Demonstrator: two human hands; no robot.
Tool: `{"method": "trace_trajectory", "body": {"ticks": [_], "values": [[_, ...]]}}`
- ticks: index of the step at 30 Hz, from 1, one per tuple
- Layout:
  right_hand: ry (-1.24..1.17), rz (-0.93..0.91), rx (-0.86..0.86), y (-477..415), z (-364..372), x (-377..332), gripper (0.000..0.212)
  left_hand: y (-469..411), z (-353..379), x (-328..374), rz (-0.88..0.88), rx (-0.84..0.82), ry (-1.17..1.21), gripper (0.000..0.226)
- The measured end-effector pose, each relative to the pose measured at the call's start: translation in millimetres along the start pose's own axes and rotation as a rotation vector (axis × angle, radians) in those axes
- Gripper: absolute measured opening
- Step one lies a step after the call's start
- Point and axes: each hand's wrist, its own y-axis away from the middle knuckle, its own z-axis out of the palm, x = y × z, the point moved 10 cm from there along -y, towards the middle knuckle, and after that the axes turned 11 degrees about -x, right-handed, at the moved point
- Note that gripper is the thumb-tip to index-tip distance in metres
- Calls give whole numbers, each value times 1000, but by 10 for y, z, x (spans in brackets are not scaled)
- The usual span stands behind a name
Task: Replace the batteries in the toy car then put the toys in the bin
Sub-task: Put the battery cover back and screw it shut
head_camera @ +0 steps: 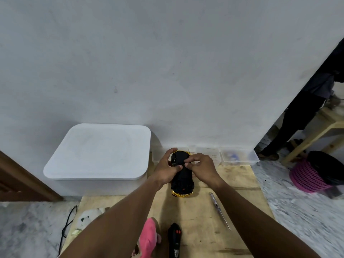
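A yellow toy car (183, 180) lies upside down on the wooden table (240, 183), its black underside facing up. My left hand (167, 168) grips the car's far end from the left, thumb on the underside. My right hand (202, 167) rests on the underside from the right, its fingers curled and pinching at the middle of the black base. What lies under the fingertips is hidden. A white bin (98, 155) with its lid on stands to the left, against the wall.
A screwdriver (219, 210) lies to the right of the car. A black remote control (175, 239), a pink plush toy (149, 237) and a white plush toy (87, 218) sit near the front edge. Clear plastic boxes (238, 156) line the wall. A pink basket (312, 174) stands on the floor at right.
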Motion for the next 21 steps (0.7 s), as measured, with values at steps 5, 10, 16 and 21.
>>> {"method": "trace_trajectory", "body": {"ticks": [5, 10, 16, 21], "values": [[-49, 42, -10, 22, 43, 5, 6, -1, 27, 45, 44, -9, -104, 65], [55, 12, -15, -3, 47, -54, 14, -20, 59, 63, 78, -31, -146, 47], [234, -62, -23, -26, 31, -108, 8, -35, 52, 9, 24, -19, -106, 32], [38, -24, 27, 38, -150, 125, 10, -22, 67, -64, -67, -43, -65, 25]]}}
